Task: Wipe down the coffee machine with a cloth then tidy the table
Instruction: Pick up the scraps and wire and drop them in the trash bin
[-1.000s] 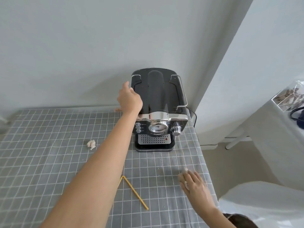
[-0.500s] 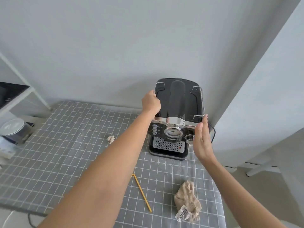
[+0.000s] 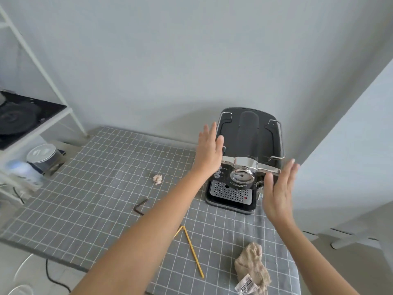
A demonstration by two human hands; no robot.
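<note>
Cloth (image 3: 253, 266) lies crumpled at the near right edge of the table (image 3: 89, 188), a paper label at its near end, and no hand touches it. A second ago the right hand was down on it at that edge; since then the hand has risen and the cloth has stayed put. A yellow straw (image 3: 191, 250) lies bent just left of it, with a dark bent straw (image 3: 140, 206) farther out and a crumpled scrap (image 3: 157, 179) beyond that.

The right hand (image 3: 278, 192) now hovers flat beside the machine (image 3: 246, 158), fingers straight, holding nothing; whether it touches the right side I cannot tell. The left hand (image 3: 209, 150) had been curled on the machine's top left corner; now it is flat too, fingers straight, at the left side, gripping nothing.

The machine stands at the far right of the table, near the wall. With both palms flanking it and the cloth left behind, my guess is the person means to shift or square up the machine first. Wiping looks not yet begun, and the straws and scrap await tidying.
</note>
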